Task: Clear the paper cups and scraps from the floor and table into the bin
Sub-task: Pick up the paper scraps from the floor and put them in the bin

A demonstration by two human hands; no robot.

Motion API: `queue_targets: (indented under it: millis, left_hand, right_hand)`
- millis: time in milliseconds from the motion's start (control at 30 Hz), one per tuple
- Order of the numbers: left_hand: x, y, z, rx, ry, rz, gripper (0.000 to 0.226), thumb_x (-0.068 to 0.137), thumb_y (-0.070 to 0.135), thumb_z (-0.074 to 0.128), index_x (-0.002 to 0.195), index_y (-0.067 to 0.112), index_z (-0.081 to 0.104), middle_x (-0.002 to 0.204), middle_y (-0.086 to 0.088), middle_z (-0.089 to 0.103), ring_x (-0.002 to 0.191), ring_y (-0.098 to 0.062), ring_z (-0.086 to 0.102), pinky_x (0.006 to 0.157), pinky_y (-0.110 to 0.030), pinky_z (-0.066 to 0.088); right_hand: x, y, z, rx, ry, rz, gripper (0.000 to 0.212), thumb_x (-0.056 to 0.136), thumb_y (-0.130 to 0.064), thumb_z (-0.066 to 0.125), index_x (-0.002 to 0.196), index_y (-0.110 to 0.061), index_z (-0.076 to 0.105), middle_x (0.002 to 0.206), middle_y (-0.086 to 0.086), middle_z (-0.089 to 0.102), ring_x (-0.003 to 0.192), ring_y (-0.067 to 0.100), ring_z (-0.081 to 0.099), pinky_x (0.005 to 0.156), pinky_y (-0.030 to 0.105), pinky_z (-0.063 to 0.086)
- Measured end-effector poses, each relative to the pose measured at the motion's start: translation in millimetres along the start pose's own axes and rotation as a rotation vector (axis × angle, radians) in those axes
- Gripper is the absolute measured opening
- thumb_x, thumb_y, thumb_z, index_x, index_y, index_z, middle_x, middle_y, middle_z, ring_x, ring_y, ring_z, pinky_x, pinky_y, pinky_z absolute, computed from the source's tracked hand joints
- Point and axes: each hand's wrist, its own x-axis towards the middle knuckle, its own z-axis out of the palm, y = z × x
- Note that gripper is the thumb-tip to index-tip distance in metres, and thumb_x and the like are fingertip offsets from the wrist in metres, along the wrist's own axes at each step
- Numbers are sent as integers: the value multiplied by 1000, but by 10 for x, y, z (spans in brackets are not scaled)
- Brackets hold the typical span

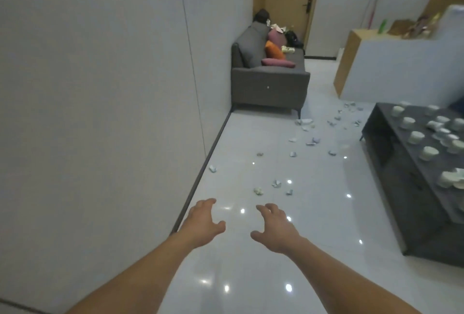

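On the glossy white floor [241,271], ahead of the person:

- Paper scraps [276,183]: crumpled, scattered from just beyond the hands to the foot of the grey sofa [270,82]; one stray piece [212,168] lies beside the dark skirting.
- Paper cups [415,137]: many, on the dark low table [399,188] at right, set apart from one another; a few appear tipped.
- Bin: not in view.
- Left hand [204,223], right hand [274,229]: both reach forward above the tile, fingers spread and loosely curved, holding nothing.

Likely risks: light scraps may skid on the slick tile under a hasty grab; the piece at the skirting is easily missed; an overfull handful may spill on the way to the unseen bin; cups may topple if swept together.

Surroundings: wall at left, white counter [391,70] and wooden door [286,0] beyond. The table's near corner narrows the way to the far scraps.
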Motion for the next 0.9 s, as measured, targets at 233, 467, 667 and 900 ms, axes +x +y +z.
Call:
queue_targets:
  millis: [233,467,667,900]
  left_hand:
    - [763,1221,557,-13,-96,88,77,84,42,63,148,22,24,152,0,24,139,-20,25,110,-36,34]
    - [1636,1845,696,18,-125,144,75,83,41,63,146,22,28,150,0,29,137,-19,27,109,-34,33]
    - [2780,2175,661,57,-166,183,76,84,43,62,147,20,26,152,-3,27,139,-23,23,110,-36,31]
    - [3944,2713,485,5,-201,268,77,84,44,60,148,21,25,153,-3,25,140,-23,22,110,-39,31]
  right_hand:
    - [281,1235,-798,-22,32,93,81,86,-48,60,152,-25,19,158,2,16,141,25,23,109,39,35]
    - [921,1837,-1310,-34,49,143,82,88,-48,59,153,-24,16,158,2,13,142,26,21,111,41,34]
    - [1706,2077,-1676,-54,71,191,83,88,-48,60,154,-26,15,158,3,13,142,26,22,110,43,34]
    - [2525,2361,-2230,-76,125,287,84,86,-50,61,154,-26,17,158,1,17,141,25,24,110,39,34]
